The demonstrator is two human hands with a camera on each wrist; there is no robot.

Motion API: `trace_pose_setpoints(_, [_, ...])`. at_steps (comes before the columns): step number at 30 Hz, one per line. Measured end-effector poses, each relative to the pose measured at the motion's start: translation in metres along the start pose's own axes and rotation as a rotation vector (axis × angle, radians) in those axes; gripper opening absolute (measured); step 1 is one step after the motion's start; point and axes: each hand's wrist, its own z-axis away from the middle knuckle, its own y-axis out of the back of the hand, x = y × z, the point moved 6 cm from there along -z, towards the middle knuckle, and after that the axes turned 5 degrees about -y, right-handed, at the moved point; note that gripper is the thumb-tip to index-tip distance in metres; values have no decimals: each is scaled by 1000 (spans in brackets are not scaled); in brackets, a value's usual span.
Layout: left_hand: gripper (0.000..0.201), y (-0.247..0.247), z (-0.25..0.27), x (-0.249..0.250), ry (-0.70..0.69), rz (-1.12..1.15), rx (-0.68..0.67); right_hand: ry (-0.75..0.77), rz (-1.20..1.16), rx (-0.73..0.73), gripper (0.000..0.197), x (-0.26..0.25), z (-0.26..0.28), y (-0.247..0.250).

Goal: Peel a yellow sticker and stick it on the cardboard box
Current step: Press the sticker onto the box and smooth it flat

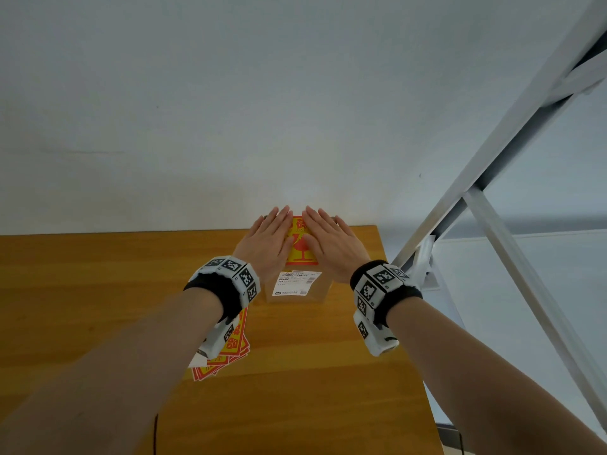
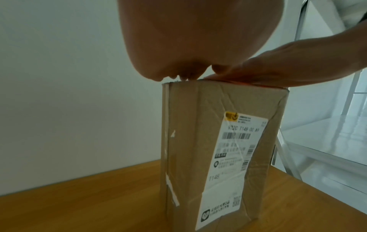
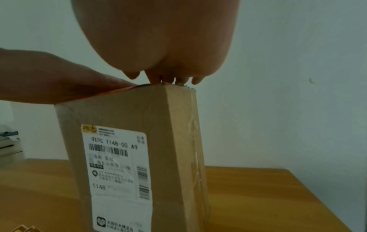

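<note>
While the cardboard box [image 1: 320,285] stands upright, both flat hands, left hand [image 1: 267,239] and right hand [image 1: 331,241], press the yellow sticker [image 1: 300,249] onto its top.

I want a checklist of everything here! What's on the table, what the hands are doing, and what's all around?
Surface: wooden table, box stands on its far end.
Job's things: cardboard box upright; yellow sticker on its top face; shipping label on its near side.
Clutter: stack of stickers under the left forearm.
Grippers: left hand and right hand flat, pressing the sticker.
Cables: thin dark cord at the near table edge.
Surroundings: white wall, metal frame on the right.
</note>
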Motion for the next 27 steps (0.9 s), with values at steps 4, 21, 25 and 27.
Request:
trace_pose_setpoints(4, [58, -5, 1, 0, 21, -23, -37, 16, 59, -25, 57, 1, -5, -6])
trace_pose_setpoints(21, [62, -15, 31, 8, -28, -110, 64, 102, 169, 38, 78, -10, 19, -17])
trace_pose_setpoints(25, [65, -13, 35, 10, -39, -111, 63, 133, 176, 55, 77, -12, 25, -16])
trace_pose_setpoints(27, [65, -10, 43, 11, -61, -104, 96, 176, 181, 73, 74, -16, 33, -15])
